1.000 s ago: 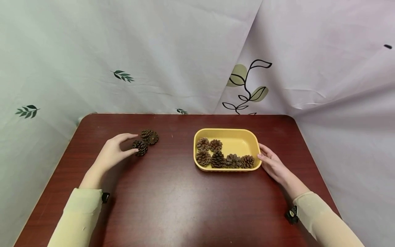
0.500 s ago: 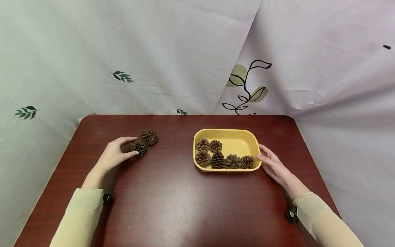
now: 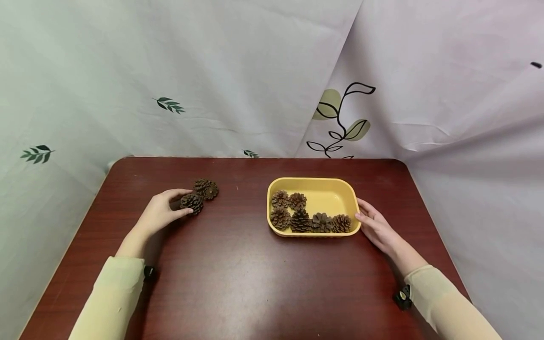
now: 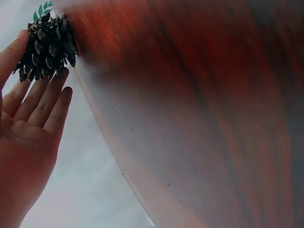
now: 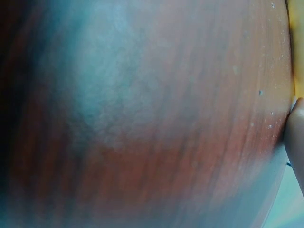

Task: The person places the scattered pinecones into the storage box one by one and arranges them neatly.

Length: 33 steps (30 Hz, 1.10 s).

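Pale cloth (image 3: 238, 80) hangs behind and along both sides of a dark red-brown worktop (image 3: 238, 283) with rounded far corners. Small green sprigs (image 3: 169, 105) are printed on it, and a larger stem with outlined leaves (image 3: 358, 129) stands out behind the yellow box (image 3: 312, 179).

On the left part of the worktop, the left hand (image 3: 159, 212) grips a pine cone (image 3: 191, 203) between thumb and fingers, the thumb on its near side and a forefinger along its far side. Two more pine cones (image 3: 206, 189) lie together just beyond it, touching each other. From the left wrist, the thumb and fingers show on different sides of the gripped cone, with the worktop's edge close by.

Right of centre sits the box, upright and well apart from those three. Its right end is held by the right hand (image 3: 377, 230), thumb at the rim and fingers against the outer wall. From the right wrist, only a strip of the box and part of one digit show beside the wood.

Six brown cones (image 3: 300, 221) rest inside: two toward the far left, and four in a row along the near wall. Both arms wear light sleeves (image 3: 111, 297), with a small black device (image 3: 402, 297) near each cuff.
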### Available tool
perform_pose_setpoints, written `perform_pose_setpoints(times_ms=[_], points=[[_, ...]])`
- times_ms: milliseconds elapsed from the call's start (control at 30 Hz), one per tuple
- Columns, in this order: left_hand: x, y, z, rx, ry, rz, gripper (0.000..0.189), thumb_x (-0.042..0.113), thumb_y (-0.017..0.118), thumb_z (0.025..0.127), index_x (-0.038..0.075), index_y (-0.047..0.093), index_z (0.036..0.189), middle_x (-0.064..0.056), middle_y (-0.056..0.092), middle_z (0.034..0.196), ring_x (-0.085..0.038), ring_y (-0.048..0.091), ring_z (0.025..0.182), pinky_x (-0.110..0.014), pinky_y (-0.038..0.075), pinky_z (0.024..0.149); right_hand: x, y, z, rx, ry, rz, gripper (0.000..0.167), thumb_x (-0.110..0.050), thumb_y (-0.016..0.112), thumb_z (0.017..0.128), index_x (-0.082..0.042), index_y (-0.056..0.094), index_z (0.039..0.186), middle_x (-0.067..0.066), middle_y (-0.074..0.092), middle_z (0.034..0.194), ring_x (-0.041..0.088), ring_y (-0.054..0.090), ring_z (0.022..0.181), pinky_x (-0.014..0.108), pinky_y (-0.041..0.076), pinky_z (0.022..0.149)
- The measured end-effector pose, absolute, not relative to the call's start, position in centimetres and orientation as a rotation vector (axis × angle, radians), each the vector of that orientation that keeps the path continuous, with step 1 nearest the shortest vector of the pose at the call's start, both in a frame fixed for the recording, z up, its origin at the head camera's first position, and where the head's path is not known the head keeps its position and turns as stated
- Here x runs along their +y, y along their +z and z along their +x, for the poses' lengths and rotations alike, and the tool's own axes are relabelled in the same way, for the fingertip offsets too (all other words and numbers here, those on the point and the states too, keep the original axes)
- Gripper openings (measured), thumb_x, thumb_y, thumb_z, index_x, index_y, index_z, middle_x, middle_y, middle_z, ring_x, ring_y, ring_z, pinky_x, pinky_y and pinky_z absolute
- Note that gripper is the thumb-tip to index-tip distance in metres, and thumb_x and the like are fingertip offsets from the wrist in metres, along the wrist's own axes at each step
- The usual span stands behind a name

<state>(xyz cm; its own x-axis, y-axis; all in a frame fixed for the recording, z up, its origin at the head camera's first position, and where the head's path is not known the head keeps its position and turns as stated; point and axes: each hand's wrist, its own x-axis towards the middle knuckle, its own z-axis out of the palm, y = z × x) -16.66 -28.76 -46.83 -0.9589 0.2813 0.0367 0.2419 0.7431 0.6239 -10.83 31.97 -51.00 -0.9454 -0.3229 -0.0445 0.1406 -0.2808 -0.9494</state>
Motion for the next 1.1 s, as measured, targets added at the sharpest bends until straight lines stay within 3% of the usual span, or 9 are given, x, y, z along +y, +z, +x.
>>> perform_pose_setpoints(times_ms=[467, 733, 1100], points=[[-27.8, -46.1, -16.0, 3.008, 1.059, 0.503, 0.051, 0.014, 0.088, 0.087, 0.006, 0.072, 0.135, -0.018, 0.073, 0.133, -0.04, 0.067, 0.124, -0.057, 0.055, 0.101, 32.0, -51.0, -10.8, 1.682, -2.292, -0.226, 0.042, 0.002, 0.043, 0.111, -0.02, 0.048, 0.146, -0.011, 0.061, 0.142, 0.001, 0.061, 0.125, 0.014, 0.052, 0.104], [-26.2, -45.4, -15.9, 3.021, 1.117, 0.585, 0.052, 0.012, 0.09, 0.085, 0.008, 0.073, 0.134, -0.018, 0.075, 0.13, -0.04, 0.069, 0.122, -0.057, 0.055, 0.1, 32.0, -51.0, -10.8, 1.672, -2.292, -0.233, 0.042, 0.002, 0.042, 0.111, -0.02, 0.047, 0.147, -0.012, 0.06, 0.144, 0.0, 0.06, 0.128, 0.013, 0.051, 0.105], [-23.1, -45.2, -16.9, 3.015, 1.212, 0.715, 0.053, 0.01, 0.093, 0.08, 0.011, 0.076, 0.13, -0.013, 0.077, 0.126, -0.031, 0.071, 0.116, -0.033, 0.054, 0.099, 31.9, -50.9, -10.8, 1.675, -2.295, -0.237, 0.043, 0.003, 0.042, 0.111, -0.02, 0.047, 0.147, -0.012, 0.06, 0.143, 0.0, 0.06, 0.127, 0.013, 0.051, 0.104]])
